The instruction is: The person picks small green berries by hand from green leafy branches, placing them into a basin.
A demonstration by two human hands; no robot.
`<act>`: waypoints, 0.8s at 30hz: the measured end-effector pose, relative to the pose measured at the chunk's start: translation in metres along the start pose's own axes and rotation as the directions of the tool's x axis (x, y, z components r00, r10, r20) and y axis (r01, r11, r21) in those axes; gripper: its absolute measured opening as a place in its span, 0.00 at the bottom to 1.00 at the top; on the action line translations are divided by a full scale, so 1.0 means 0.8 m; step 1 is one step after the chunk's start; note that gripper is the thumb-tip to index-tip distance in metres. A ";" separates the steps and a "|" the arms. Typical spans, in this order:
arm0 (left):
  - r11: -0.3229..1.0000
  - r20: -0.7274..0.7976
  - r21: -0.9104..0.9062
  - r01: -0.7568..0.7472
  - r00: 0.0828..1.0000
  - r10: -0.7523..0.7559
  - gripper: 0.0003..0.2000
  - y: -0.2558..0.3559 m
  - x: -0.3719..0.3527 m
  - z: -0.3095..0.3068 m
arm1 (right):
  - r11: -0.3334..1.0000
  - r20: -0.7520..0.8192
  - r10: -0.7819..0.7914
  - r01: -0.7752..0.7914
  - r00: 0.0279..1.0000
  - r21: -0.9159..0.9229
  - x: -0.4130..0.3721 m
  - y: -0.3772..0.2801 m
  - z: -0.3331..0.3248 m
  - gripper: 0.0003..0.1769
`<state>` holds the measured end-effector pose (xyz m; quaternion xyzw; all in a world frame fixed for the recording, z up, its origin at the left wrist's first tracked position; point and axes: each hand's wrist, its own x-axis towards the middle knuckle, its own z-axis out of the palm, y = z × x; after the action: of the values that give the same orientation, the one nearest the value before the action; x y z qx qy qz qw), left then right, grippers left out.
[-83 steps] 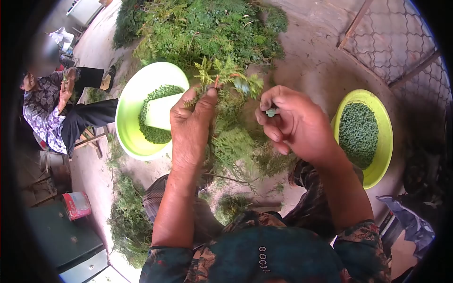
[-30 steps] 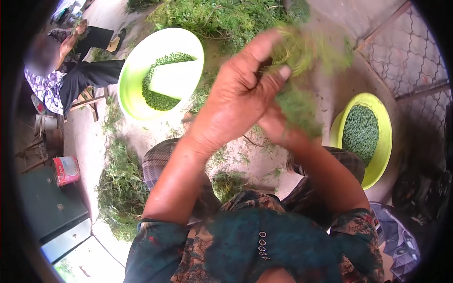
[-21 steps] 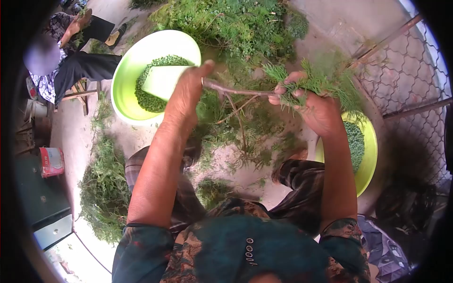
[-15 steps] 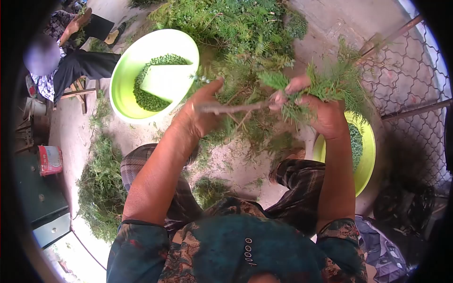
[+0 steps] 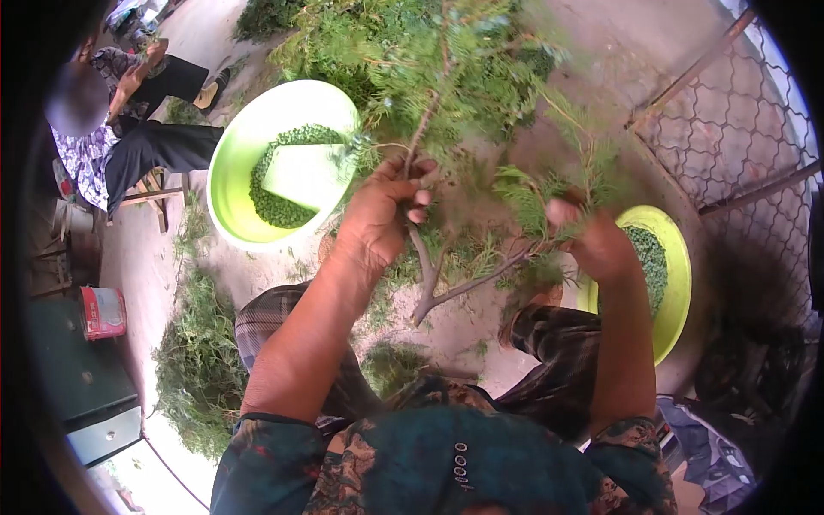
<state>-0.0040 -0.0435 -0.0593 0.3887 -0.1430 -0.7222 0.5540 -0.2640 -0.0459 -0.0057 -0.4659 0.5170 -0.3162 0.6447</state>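
Observation:
My left hand [image 5: 382, 206] is closed round one stem of a forked leafy branch [image 5: 421, 257], whose bare cut end points down toward my lap. Away from me, that stem runs up into blurred green foliage. The other fork reaches across to my right hand [image 5: 592, 236], which is closed on its leafy part and smeared a little by motion. Left of my left hand stands a large pale green basin [image 5: 225, 193] holding small green berries [image 5: 279, 210] and a white flat-sided container [image 5: 305, 176]. A second yellow-green basin [image 5: 678, 292] with berries sits beside my right forearm.
A heap of cut green branches [image 5: 343, 51] lies ahead, with more greenery [image 5: 197, 369] on the floor at left. Another person [image 5: 129, 129] sits at upper left. A red and white bucket [image 5: 103, 312] stands far left, and wire mesh [image 5: 730, 120] borders the right side.
The branch has swung from lying crosswise between my hands to an upright fork with its cut end toward me. My left hand now grips one stem, and my right hand has moved lower.

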 end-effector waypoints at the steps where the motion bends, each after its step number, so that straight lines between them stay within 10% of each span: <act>1: 0.999 -0.063 0.023 -0.028 0.998 0.030 0.15 0.006 -0.005 0.010 | 1.000 -0.164 0.014 -0.010 0.986 0.021 -0.009 -0.007 0.014 0.27; 4: 0.997 -0.075 0.051 -0.064 0.995 0.068 0.13 0.017 -0.003 -0.003 | 0.888 0.090 0.237 -0.178 0.967 -0.423 -0.003 -0.012 -0.053 0.26; 8: 0.966 -0.160 0.149 -0.212 0.959 0.235 0.19 0.021 -0.013 0.009 | 0.810 -0.025 0.142 -0.130 0.990 -0.572 -0.011 -0.022 -0.077 0.24; 11: 0.941 -0.148 0.276 -0.196 0.959 0.243 0.20 0.005 -0.018 0.015 | 0.895 -0.006 -0.310 0.290 0.951 -0.341 0.003 -0.010 -0.022 0.18; 15: 0.889 -0.074 0.358 -0.285 0.941 0.331 0.27 -0.026 -0.025 0.029 | 0.969 0.080 -0.244 0.240 0.966 0.050 0.018 -0.006 0.058 0.18; 20: 0.802 -0.030 0.519 -0.297 0.931 0.364 0.27 -0.043 -0.028 0.028 | 0.981 0.030 -0.195 0.195 0.980 0.009 0.038 0.006 0.073 0.17; 22: 0.850 -0.092 0.463 -0.253 0.940 0.330 0.27 -0.039 -0.039 0.042 | 0.852 -0.022 -0.501 0.488 0.865 -0.191 0.048 0.014 0.074 0.16; 24: 0.835 -0.078 0.475 -0.279 0.931 0.355 0.27 -0.040 -0.042 0.042 | 0.933 -0.026 -0.352 0.349 0.935 -0.090 0.040 0.007 0.076 0.14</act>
<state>-0.0477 -0.0096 -0.0439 0.5363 -0.3252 -0.5318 0.5691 -0.1978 -0.0556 -0.0212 -0.5706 0.4516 -0.4139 0.5469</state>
